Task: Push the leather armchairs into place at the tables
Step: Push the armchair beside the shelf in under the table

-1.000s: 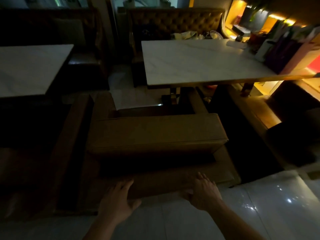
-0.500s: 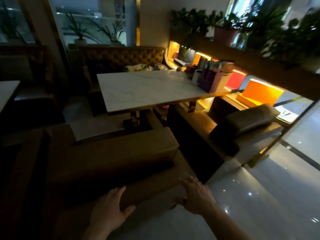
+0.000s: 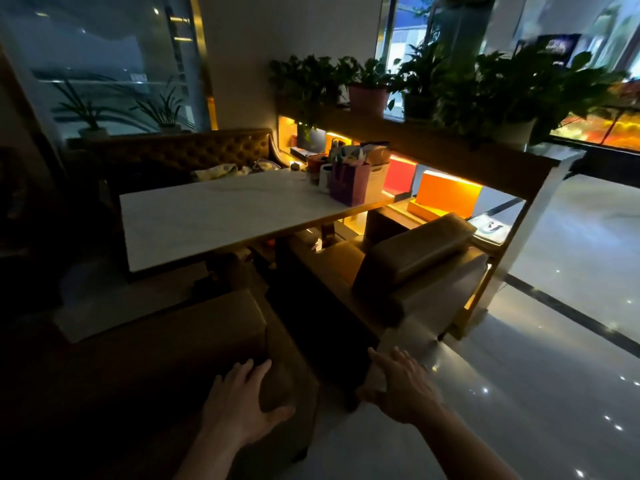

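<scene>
Dim lounge, left hand [image 3: 242, 407] spread flat on near armchair [image 3: 166, 355], right hand [image 3: 403, 388] open, risks ramming table [image 3: 221, 216] if overpushed.

The scene is dim, with the near left almost black. Warm orange light glows from the lit shelf niches [image 3: 446, 197] at the far right, catching the armchair [image 3: 412, 258] beside them. The glossy floor [image 3: 571, 341] on the right shows small glare spots. Plants [image 3: 502, 81] and windows are motion-blurred, and straight lines bend near the edges.
</scene>
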